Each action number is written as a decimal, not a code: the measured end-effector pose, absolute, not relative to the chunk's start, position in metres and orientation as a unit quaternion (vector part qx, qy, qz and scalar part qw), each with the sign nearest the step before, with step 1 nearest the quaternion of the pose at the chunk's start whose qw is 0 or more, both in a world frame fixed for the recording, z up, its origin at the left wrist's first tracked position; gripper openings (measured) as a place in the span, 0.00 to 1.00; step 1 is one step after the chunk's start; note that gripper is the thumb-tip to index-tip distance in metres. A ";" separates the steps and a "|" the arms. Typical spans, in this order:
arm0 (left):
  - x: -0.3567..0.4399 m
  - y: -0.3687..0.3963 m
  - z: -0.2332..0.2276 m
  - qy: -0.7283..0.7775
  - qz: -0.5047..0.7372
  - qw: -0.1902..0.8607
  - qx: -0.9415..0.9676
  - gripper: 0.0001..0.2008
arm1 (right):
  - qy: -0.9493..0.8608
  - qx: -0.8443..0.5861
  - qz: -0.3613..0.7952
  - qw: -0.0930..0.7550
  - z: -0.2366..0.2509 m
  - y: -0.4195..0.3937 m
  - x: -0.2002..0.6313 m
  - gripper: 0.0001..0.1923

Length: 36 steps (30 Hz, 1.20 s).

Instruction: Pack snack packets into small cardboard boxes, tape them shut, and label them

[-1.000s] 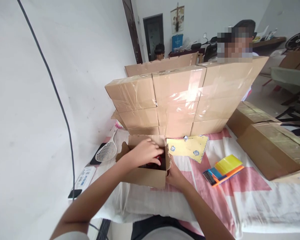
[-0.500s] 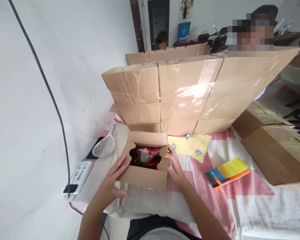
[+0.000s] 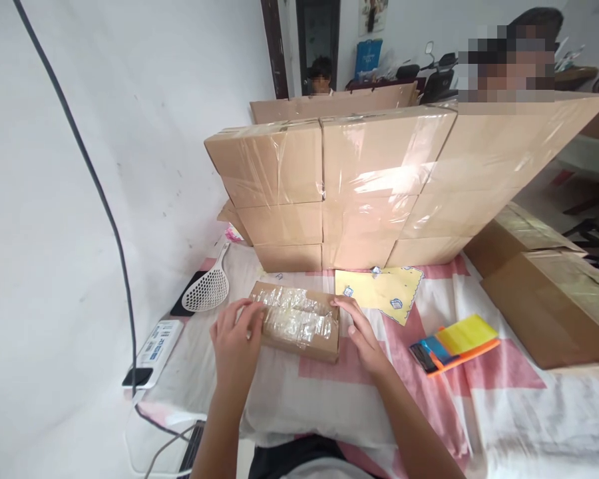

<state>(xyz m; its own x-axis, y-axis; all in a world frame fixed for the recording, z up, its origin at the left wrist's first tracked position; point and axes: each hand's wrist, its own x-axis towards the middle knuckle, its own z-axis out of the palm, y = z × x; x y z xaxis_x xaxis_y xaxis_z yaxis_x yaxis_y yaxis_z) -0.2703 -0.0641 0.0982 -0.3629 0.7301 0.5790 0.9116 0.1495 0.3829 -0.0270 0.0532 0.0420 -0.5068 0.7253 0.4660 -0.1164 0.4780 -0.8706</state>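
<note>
A small brown cardboard box [image 3: 292, 342] lies on the bed-like cloth surface in front of me, with a face covered in wrinkled clear tape [image 3: 294, 313] turned up. The red package seen in it earlier is hidden. On the box's left end rests my left hand [image 3: 237, 336], its fingers bent over the edge and holding it. My right hand [image 3: 364, 332] grips the opposite end, fingertips on the far right corner and thumb lower down.
Behind the box stands a wall of taped cartons [image 3: 369, 193]. A white slotted ladle [image 3: 207, 289] and a white device [image 3: 154, 352] lie left. On the right are a yellow sheet [image 3: 379, 289], colourful packets [image 3: 454, 346] and larger cartons [image 3: 544, 306]. Two people [image 3: 322, 80] are beyond.
The box was open, showing a red package inside; now its taped face is up and the opening is out of sight. My left hand has moved slightly up and right.
</note>
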 end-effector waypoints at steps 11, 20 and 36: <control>-0.240 -0.071 0.071 -0.673 -0.246 0.140 -0.683 0.24 | -0.697 -0.376 0.283 0.541 0.046 0.025 0.020 0.21; -0.245 -0.033 0.062 -0.701 -0.273 0.191 -0.630 0.28 | -0.334 -0.552 0.345 0.681 0.014 0.046 0.155 0.12; -0.241 -0.026 0.063 -0.631 -0.385 0.265 -0.618 0.27 | -0.468 -0.445 0.528 0.551 0.037 0.054 0.086 0.23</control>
